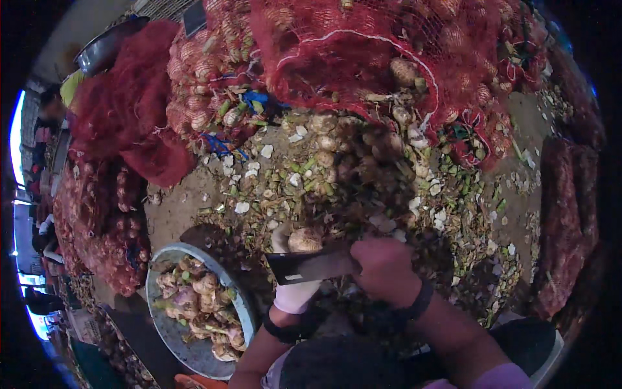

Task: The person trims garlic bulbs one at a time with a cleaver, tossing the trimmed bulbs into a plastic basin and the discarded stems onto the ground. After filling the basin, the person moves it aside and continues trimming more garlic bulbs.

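Note:
My left hand [297, 293], in a pale glove, is closed round a tan, onion-like bulb [306, 240]. The cleaver's blade crosses in front of that hand and hides part of its fingers. My right hand [387, 271] is closed in a fist round the handle of the cleaver [304, 267], whose broad dark blade points left. From this view I cannot tell whether the blade touches the bulb. At lower left, beside my left forearm, a grey-blue basin [242, 311] holds several bulbs [197, 298] with stubs of stem.
Red mesh sacks [194, 84] of bulbs stand across the far side; one large sack [350, 71] lies with its mouth towards me. More filled sacks [103, 227] flank the left and right. Stem scraps and white slices [242, 207] litter the ground. Loose bulbs [327, 142] lie ahead.

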`<state>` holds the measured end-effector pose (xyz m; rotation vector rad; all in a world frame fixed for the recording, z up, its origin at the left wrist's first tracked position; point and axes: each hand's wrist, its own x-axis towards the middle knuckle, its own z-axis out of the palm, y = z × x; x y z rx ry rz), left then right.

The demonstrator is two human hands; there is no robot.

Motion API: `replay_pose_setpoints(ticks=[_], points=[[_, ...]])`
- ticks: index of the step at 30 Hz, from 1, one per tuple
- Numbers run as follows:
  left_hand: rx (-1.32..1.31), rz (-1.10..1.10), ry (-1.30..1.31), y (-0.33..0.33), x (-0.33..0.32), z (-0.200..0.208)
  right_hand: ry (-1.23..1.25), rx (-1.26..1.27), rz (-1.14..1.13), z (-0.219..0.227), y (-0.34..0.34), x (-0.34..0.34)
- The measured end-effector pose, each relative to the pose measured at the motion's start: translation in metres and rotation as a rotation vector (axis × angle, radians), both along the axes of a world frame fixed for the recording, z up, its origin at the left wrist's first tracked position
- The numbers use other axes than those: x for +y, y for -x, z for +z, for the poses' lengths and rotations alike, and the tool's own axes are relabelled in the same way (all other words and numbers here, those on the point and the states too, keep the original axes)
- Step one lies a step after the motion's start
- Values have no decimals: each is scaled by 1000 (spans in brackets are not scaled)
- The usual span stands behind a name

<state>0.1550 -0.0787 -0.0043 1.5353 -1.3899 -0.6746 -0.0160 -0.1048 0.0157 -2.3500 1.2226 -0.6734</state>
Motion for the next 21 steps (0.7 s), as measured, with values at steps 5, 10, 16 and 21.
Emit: replay_pose_setpoints(ticks=[5,10,16,21], points=[[464,19,-87,11,6,7,5,21,-52,-16,-1,8],[9,183,-92,-1,23,21,-133,112,-248,-78,15,2],[112,790,-44,-97,81,65,-331,167,-538,-70,51,-14],[-394,282,-55,-71,66,38,-207,-118,143,4,-39,8]])
